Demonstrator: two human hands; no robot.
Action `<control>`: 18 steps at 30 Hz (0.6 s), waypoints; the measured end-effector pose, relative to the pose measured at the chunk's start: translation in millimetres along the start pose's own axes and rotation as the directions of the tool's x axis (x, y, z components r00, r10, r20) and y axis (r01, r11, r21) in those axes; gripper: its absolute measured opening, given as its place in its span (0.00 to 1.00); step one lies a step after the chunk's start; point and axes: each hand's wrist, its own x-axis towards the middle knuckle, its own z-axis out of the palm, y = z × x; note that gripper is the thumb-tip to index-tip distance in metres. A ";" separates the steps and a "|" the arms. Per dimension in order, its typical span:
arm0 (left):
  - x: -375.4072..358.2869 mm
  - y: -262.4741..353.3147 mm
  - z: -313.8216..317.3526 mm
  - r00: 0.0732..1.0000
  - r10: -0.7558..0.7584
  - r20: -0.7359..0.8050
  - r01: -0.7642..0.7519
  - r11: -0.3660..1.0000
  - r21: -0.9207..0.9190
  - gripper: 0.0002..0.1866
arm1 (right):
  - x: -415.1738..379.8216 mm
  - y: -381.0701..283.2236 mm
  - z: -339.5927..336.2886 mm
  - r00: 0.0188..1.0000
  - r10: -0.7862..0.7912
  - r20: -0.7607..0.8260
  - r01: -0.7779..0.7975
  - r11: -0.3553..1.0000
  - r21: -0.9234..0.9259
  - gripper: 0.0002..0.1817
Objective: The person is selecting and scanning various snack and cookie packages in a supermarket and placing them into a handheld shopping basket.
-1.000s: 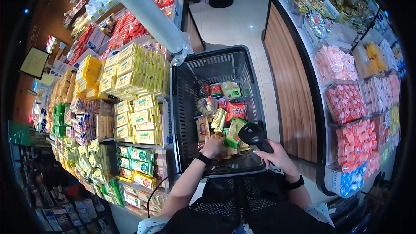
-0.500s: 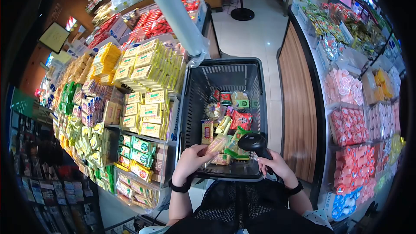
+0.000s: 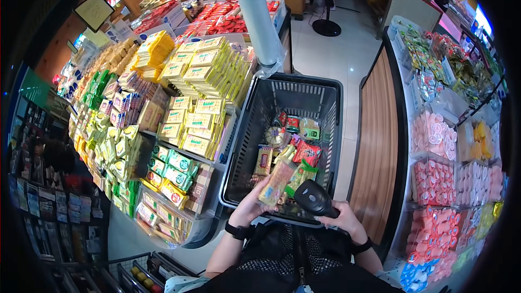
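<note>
My left hand [image 3: 250, 204] grips a clear-wrapped snack pack [image 3: 278, 182] over the near end of a black shopping basket [image 3: 335, 130]. In my right hand [image 3: 347, 218] is a black handheld barcode scanner [image 3: 313, 197], its head close beside the pack. Inside the basket lie several packaged snacks, among them a red packet [image 3: 307, 153], a green-edged packet [image 3: 304, 173] and a yellowish wrapped biscuit pack [image 3: 264, 160]. The pack and the scanner hide part of the basket's near end.
Stacked yellow biscuit packs [image 3: 202, 125] fill the display on the left. A plastic bag roll [image 3: 255, 19] rises at the basket's far left corner. To the right stands a wood-panelled counter [image 3: 378, 146] with bins of pink packets [image 3: 434, 179]. A black round stand base [image 3: 326, 27] is on the floor ahead.
The snack pack has been raised and turned more upright in my left hand. The scanner has come lower and nearer to me. The whole view has shifted slightly.
</note>
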 end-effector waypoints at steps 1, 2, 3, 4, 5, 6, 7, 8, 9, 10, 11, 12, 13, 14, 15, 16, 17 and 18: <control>0.7 -1.0 3.6 1.000 0.015 0.013 -0.015 1.000 -0.015 0.25 | -1.8 -2.6 1.8 1.000 -0.013 0.000 0.013 0.997 -0.070 0.25; 0.9 -2.5 5.1 0.999 0.030 0.026 -0.030 0.999 -0.031 0.25 | -2.3 -5.4 2.8 1.000 -0.010 0.006 0.011 0.997 -0.074 0.25; 1.4 -2.8 3.4 0.996 0.028 0.086 -0.023 0.998 -0.063 0.24 | -2.0 -8.9 5.0 0.994 -0.101 0.042 0.107 0.980 -0.169 0.27; 0.6 -4.9 4.2 0.996 0.032 0.079 -0.027 0.997 -0.068 0.24 | -1.5 -13.9 7.7 0.978 -0.188 0.088 0.204 0.944 -0.258 0.28; 0.2 -7.4 7.8 0.999 0.034 0.002 -0.034 0.999 -0.040 0.24 | -1.4 -23.6 11.5 0.985 -0.145 0.097 0.164 0.958 -0.236 0.29; -2.9 -7.3 12.5 0.996 0.037 -0.076 -0.038 0.999 -0.011 0.24 | 0.6 -29.1 16.4 0.984 -0.143 0.105 0.164 0.958 -0.235 0.29; -6.0 -7.8 12.9 0.998 0.032 -0.051 -0.032 0.999 0.005 0.24 | 3.1 -33.6 19.8 0.978 -0.198 0.069 0.208 0.957 -0.201 0.26; -7.9 -8.2 12.5 0.998 0.039 -0.056 -0.039 0.999 -0.003 0.24 | 5.4 -37.2 21.2 0.967 -0.252 0.031 0.253 0.953 -0.168 0.23; -9.6 -8.6 11.7 0.998 0.036 -0.056 -0.035 0.999 0.018 0.24 | 7.7 -40.6 19.6 0.967 -0.250 0.043 0.253 0.952 -0.170 0.23; -11.3 -9.1 10.7 0.998 0.032 -0.056 -0.030 0.999 0.039 0.24 | 10.0 -43.6 17.3 0.978 -0.198 0.068 0.207 0.960 -0.186 0.23; -13.0 -10.2 9.4 0.997 0.058 -0.059 -0.056 0.998 0.031 0.24 | 11.7 -44.9 16.0 0.985 -0.145 0.091 0.161 0.966 -0.204 0.24; -14.3 -11.6 8.9 0.996 0.064 -0.062 -0.063 0.998 0.020 0.24 | 12.9 -43.8 15.3 0.985 -0.141 0.102 0.160 0.965 -0.210 0.24; -16.2 -12.7 8.6 0.994 0.074 -0.075 -0.073 0.997 0.018 0.25 | 14.2 -41.8 15.1 0.976 -0.185 0.113 0.209 0.943 -0.258 0.26; -18.4 -13.5 8.2 0.993 0.083 -0.088 -0.082 0.997 0.015 0.25 | 15.4 -41.1 15.7 0.965 -0.229 0.127 0.257 0.917 -0.305 0.28; -20.4 -14.0 8.1 0.992 0.090 -0.091 -0.090 0.996 0.005 0.25 | 16.2 -43.1 16.4 0.964 -0.225 0.139 0.258 0.915 -0.310 0.28; -22.0 -13.6 8.2 0.992 0.088 -0.088 -0.088 0.996 0.002 0.26 | 17.5 -46.1 16.5 0.968 -0.195 0.158 0.235 0.925 -0.297 0.27; -23.9 -13.3 7.7 0.993 0.085 -0.085 -0.085 0.996 -0.001 0.26 | 19.0 -49.1 17.4 0.970 -0.165 0.178 0.211 0.935 -0.285 0.26; -26.0 -13.1 6.2 0.992 0.096 -0.086 -0.098 0.995 -0.011 0.26 | 19.7 -49.5 20.7 0.968 -0.164 0.191 0.216 0.932 -0.293 0.26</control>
